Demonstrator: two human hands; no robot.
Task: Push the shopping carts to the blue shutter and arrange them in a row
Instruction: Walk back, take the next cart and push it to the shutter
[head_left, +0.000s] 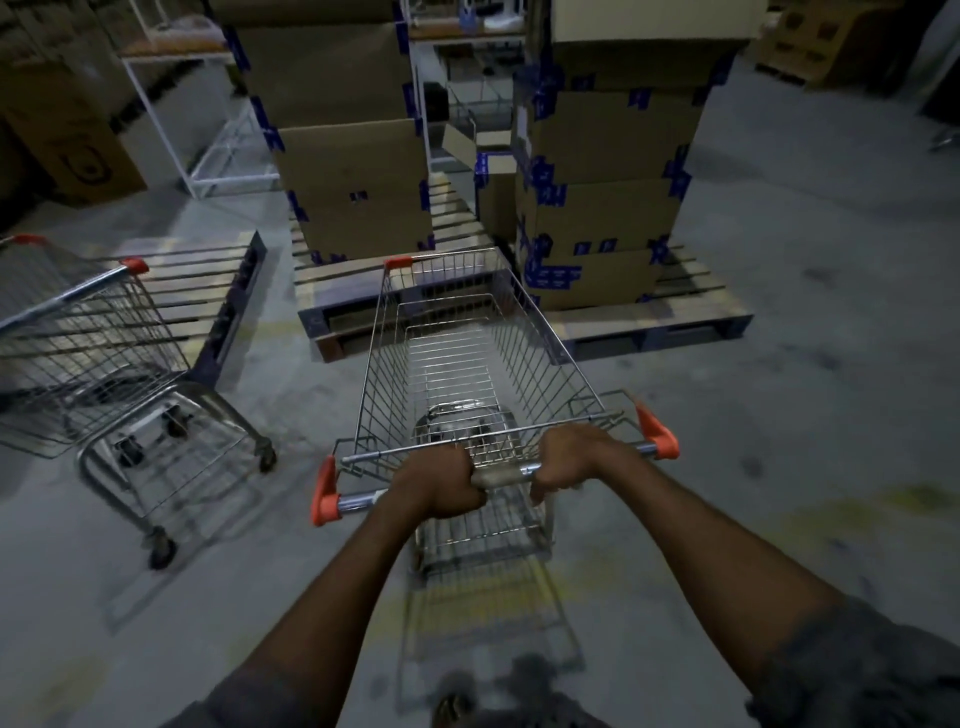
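Second cart (88, 332) cut off at left edge; box (363, 208) markings blurred, unreadable.

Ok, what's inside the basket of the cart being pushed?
The pushed cart looks empty: bare wire, nothing in it. The left hand and right hand hide a bit of its near end.

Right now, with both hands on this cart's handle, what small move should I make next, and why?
Probably steer the cart right: a pallet stacked with boxes blocks straight ahead, a second cart stands left, and bare floor lies right. The shutter is not in view.
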